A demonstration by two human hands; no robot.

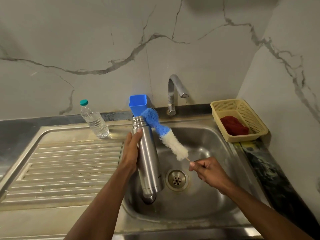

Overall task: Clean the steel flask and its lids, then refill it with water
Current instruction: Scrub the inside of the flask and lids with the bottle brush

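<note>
Scrubbing stage: brush about to go into the flask, over the sink.

Over the sink (216,135) basin, left of the drain, the left hand (129,153) wraps its fingers round the steel flask (149,158), lid off, shiny and tilted. Right of it, the right hand (206,168) pinches the bottle brush (164,134) handle, blue tip touching the mouth. Next, I'd guess, line it up and push in.

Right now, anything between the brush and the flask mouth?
Nothing visible. The brush has its blue tip right at the flask mouth, lid off. The left hand grips the flask below the neck; the right hand pinches the brush wire.
</note>
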